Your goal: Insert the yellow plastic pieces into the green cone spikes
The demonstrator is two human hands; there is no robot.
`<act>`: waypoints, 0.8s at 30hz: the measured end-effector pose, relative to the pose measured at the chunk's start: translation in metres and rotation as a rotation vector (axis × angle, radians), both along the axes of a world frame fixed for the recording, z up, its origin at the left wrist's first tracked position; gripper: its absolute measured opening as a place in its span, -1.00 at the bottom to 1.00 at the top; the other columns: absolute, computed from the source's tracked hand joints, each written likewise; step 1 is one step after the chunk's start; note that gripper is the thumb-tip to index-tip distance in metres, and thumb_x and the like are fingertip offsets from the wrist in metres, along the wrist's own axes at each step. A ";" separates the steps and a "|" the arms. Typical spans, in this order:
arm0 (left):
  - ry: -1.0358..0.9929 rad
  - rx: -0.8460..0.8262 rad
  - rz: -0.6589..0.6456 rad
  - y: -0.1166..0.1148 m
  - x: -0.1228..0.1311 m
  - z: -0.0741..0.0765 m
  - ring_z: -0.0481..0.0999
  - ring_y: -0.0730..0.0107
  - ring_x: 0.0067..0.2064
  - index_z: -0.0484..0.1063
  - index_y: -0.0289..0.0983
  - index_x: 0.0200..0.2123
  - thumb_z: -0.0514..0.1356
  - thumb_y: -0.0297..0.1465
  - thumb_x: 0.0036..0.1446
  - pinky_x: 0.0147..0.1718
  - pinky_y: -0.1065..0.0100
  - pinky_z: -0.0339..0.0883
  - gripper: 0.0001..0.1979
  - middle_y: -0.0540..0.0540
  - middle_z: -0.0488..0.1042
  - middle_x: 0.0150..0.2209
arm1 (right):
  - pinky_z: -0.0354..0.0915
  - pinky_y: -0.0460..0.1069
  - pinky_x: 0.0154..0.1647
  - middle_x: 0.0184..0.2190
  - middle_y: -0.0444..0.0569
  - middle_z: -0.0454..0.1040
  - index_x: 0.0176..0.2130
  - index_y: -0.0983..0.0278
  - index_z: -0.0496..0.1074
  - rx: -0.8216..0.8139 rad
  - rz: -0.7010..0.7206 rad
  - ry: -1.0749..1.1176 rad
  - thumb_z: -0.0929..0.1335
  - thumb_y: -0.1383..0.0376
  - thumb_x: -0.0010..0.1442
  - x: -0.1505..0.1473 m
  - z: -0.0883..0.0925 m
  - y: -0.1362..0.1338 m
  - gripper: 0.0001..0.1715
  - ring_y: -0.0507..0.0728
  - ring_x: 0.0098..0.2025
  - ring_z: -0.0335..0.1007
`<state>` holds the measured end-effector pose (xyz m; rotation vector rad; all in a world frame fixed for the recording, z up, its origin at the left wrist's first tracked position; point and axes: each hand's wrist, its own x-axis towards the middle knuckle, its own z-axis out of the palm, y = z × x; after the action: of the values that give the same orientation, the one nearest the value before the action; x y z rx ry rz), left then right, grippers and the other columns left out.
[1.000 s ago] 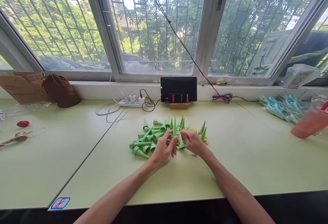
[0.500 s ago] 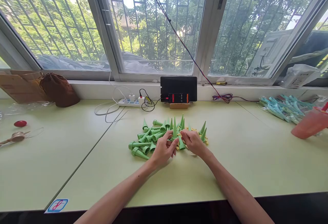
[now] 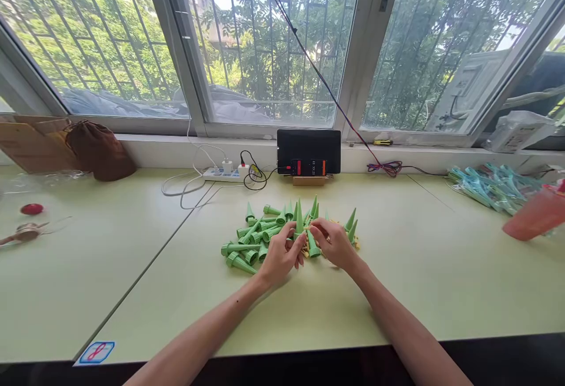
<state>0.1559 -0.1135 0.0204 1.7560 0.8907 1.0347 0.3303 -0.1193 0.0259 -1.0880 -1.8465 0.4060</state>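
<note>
My left hand is closed round the base of a green plastic spike, which stands with its point up. Close beside it, my right hand has thumb and fingers together at a small yellow piece near the spike's lower end. Most of that piece is hidden by the fingers. Another green spike lies between the hands, its wide end toward me. To the left is a heap of green spikes with ribbed collars. Several small yellow pieces lie beyond and beside my right hand.
Behind the heap, a phone leans on a black tablet. A power strip with cables sits to its left. At the right are a red drink cup and bagged blue items; at the left, a brown pouch.
My right hand's fingers have opened slightly and shifted, so more of the small yellow piece shows. My left hand still holds the spike upright. The view has tilted a little.
</note>
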 end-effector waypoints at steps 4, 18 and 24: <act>-0.008 -0.001 0.002 0.000 0.001 0.001 0.40 0.44 -0.69 0.21 -0.24 -0.10 0.07 -0.13 0.27 -0.61 0.45 0.26 -0.69 0.11 0.41 -0.66 | 0.14 -0.10 -0.46 -0.52 -0.15 0.32 -0.24 0.28 0.37 0.022 0.015 0.021 0.26 0.14 0.33 -0.001 -0.001 -0.001 -0.74 0.01 -0.52 0.17; 0.017 0.011 0.020 0.000 0.000 0.000 0.36 0.46 -0.71 0.23 -0.27 -0.08 0.10 -0.12 0.25 -0.68 0.49 0.23 -0.65 0.12 0.36 -0.67 | 0.14 -0.09 -0.46 -0.52 -0.14 0.33 -0.29 0.27 0.36 0.033 -0.018 -0.001 0.26 0.16 0.33 -0.001 -0.002 0.000 -0.75 0.01 -0.51 0.16; 0.041 0.034 0.020 0.001 -0.001 -0.002 0.41 0.46 -0.68 0.25 -0.29 -0.08 0.10 -0.13 0.25 -0.69 0.49 0.22 -0.64 0.07 0.38 -0.59 | 0.04 -0.10 -0.50 -0.57 -0.18 0.24 -0.41 0.26 0.29 0.018 -0.006 -0.023 0.22 0.16 0.36 0.001 -0.005 0.002 -0.66 -0.01 -0.56 0.05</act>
<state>0.1544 -0.1124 0.0185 1.8056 0.9230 1.0359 0.3310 -0.1171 0.0213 -1.0897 -1.8633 0.3742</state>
